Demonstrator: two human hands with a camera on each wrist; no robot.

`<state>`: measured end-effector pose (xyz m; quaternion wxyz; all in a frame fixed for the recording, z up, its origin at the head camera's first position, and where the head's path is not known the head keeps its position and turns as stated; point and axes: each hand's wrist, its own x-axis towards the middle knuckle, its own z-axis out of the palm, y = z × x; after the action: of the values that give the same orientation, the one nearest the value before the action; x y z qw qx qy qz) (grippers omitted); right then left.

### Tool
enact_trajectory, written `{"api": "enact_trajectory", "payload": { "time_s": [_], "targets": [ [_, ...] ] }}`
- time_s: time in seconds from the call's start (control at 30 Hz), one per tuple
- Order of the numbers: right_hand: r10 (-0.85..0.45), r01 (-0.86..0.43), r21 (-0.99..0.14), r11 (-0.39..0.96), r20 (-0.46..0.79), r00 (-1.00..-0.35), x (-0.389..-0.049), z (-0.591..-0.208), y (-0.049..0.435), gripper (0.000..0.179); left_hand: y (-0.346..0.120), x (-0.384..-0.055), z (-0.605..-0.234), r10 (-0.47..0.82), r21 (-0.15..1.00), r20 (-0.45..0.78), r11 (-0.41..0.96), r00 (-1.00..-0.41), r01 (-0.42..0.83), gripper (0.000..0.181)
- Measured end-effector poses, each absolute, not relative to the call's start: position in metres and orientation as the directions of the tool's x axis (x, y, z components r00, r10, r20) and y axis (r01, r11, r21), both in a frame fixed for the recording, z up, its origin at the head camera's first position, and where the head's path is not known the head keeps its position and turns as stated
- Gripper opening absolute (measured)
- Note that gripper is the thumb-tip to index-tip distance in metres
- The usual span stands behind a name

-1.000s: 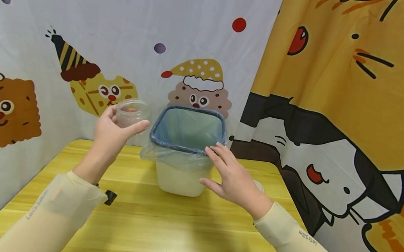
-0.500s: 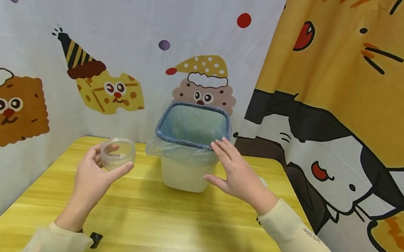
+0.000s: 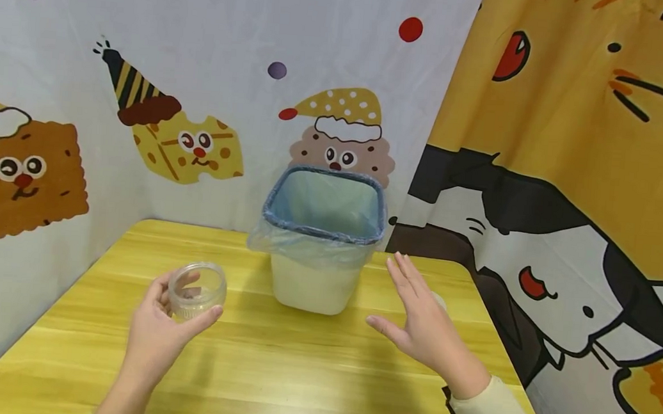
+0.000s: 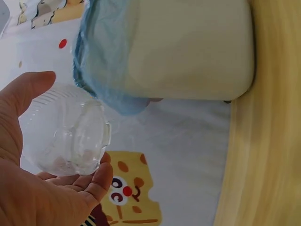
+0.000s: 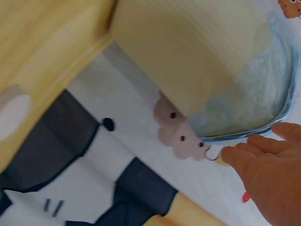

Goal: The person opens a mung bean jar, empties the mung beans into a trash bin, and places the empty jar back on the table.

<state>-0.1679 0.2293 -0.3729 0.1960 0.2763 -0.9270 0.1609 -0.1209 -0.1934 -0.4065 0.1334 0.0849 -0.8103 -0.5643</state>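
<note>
A clear plastic jar (image 3: 197,292) without a lid is gripped in my left hand (image 3: 157,336), between thumb and curled fingers. In the left wrist view the jar (image 4: 66,132) looks see-through, with nothing plainly visible inside. My right hand (image 3: 424,326) holds nothing; its fingers are straight and spread, in front and to the right of the trash bin (image 3: 316,286). The bin is cream-coloured and stands upright. A thin bluish bag (image 3: 314,247) lines it and folds over the rim.
Beyond my right hand, a round white lid-like thing (image 5: 15,113) lies on the yellow wood-grain table (image 3: 274,370). A cartoon-printed curtain (image 3: 216,45) hangs behind the table and down its right side.
My left hand has brought the jar down from beside the bin's rim to low over the table, toward me. My right hand has come away from the bin's rim.
</note>
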Motion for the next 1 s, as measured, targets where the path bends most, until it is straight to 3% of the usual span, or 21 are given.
{"api": "enact_trajectory", "payload": {
  "time_s": [0.13,0.4,1.0],
  "targets": [
    [-0.416,-0.541,-0.215,0.813,0.435,-0.798,-0.159,-0.388,0.244,0.104,-0.183,-0.120,-0.415,-0.224,0.927,0.106,0.375,-0.969,0.014,0.095],
    [-0.378,-0.487,-0.270,0.831,0.368,-0.849,-0.149,-0.408,0.261,0.099,-0.156,-0.128,-0.435,-0.102,0.877,0.103,0.478,-0.989,0.042,0.088],
    [-0.386,-0.396,-0.353,0.848,0.102,-0.917,-0.138,-0.429,0.264,0.100,-0.121,-0.136,-0.461,-0.048,0.822,0.075,0.568,-0.996,0.034,0.090]
  ]
}}
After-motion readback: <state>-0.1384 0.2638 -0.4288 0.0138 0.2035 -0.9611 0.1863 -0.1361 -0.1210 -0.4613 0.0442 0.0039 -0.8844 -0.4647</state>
